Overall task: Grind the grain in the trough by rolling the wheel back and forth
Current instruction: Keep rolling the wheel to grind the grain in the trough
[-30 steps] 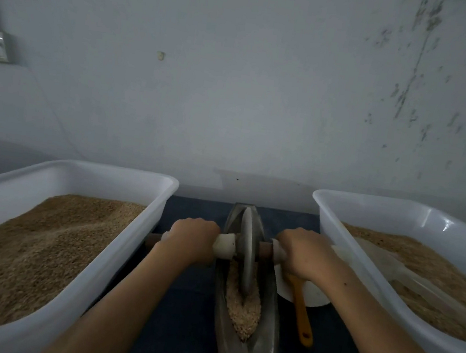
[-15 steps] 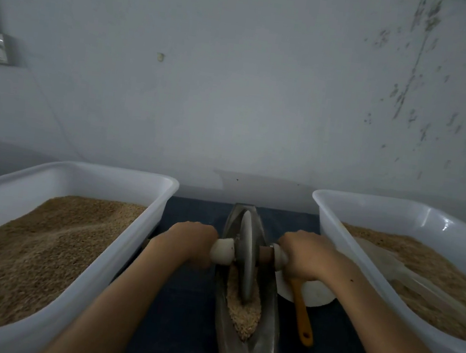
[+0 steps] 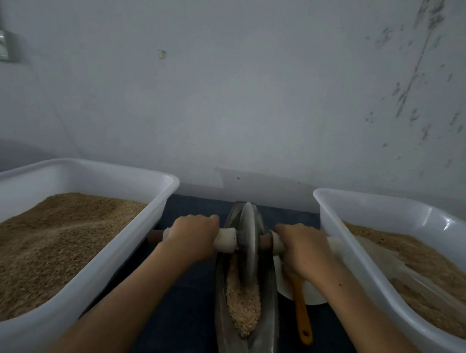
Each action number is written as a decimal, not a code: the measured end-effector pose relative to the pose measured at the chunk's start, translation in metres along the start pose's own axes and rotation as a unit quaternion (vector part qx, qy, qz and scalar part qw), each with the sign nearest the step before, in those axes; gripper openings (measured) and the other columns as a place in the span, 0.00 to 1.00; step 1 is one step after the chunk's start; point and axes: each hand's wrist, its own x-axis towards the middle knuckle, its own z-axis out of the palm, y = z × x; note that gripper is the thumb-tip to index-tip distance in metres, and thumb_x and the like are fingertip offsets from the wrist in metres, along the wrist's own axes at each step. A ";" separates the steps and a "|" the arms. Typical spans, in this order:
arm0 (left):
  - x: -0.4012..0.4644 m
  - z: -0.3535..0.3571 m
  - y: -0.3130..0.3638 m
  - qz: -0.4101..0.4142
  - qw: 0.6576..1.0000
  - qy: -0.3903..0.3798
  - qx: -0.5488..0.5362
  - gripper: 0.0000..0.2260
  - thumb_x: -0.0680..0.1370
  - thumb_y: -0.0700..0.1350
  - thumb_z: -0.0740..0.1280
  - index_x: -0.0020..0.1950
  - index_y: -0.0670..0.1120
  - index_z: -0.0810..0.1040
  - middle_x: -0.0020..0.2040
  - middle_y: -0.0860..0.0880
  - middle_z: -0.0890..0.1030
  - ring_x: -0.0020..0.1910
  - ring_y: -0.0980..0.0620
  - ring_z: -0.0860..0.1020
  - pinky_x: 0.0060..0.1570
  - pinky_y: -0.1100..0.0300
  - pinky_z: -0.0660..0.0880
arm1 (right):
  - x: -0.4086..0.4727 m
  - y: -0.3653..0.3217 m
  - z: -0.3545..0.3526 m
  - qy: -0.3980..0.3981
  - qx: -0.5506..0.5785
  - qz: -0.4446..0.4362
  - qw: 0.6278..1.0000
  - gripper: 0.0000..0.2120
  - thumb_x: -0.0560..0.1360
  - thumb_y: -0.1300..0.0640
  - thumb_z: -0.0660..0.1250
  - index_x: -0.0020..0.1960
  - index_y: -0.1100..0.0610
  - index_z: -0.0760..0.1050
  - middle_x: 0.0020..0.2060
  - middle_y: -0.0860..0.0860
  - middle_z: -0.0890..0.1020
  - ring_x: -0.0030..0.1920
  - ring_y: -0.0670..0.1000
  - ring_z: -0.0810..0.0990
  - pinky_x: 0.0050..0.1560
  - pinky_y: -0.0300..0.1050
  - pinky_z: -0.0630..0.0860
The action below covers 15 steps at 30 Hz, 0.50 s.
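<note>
Curled hands [image 3: 192, 237] [image 3: 302, 249] grip axle [image 3: 226, 239].

No legible text, labels perhaps too dim

The scene is dim and flat, with a cool grey cast and soft grain in the dark areas. A small glare spot shines on the right tub's inner wall [image 3: 445, 224]. Wide-angle distortion bows the tubs' rims outward. The wall [image 3: 236, 88] darkens toward its foot and corners.
</note>
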 end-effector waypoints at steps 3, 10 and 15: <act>0.000 0.002 0.003 -0.001 0.998 0.053 0.017 0.14 0.77 0.45 0.65 0.59 0.45 0.66 0.54 0.45 0.77 0.51 0.46 0.77 0.44 0.56 0.68 | 0.000 0.001 0.004 0.022 0.022 0.006 0.999 0.10 0.76 0.59 0.64 0.55 0.50 0.72 0.53 0.51 0.80 0.54 0.53 0.78 0.55 0.49 0.74; 0.002 0.000 -0.008 0.031 0.997 -0.066 -0.014 0.20 0.74 0.48 0.70 0.62 0.46 0.70 0.57 0.46 0.77 0.54 0.47 0.76 0.51 0.55 0.71 | 0.002 0.003 -0.004 -0.058 -0.016 -0.020 0.998 0.04 0.75 0.60 0.65 0.49 0.53 0.74 0.47 0.51 0.80 0.48 0.52 0.79 0.47 0.45 0.74; 0.006 0.000 -0.014 0.048 0.989 -0.128 -0.048 0.22 0.71 0.49 0.72 0.63 0.46 0.72 0.57 0.46 0.78 0.54 0.47 0.77 0.47 0.56 0.70 | -0.002 0.003 -0.013 -0.139 -0.004 -0.026 0.990 0.10 0.73 0.58 0.68 0.38 0.52 0.67 0.37 0.49 0.74 0.36 0.47 0.73 0.34 0.39 0.69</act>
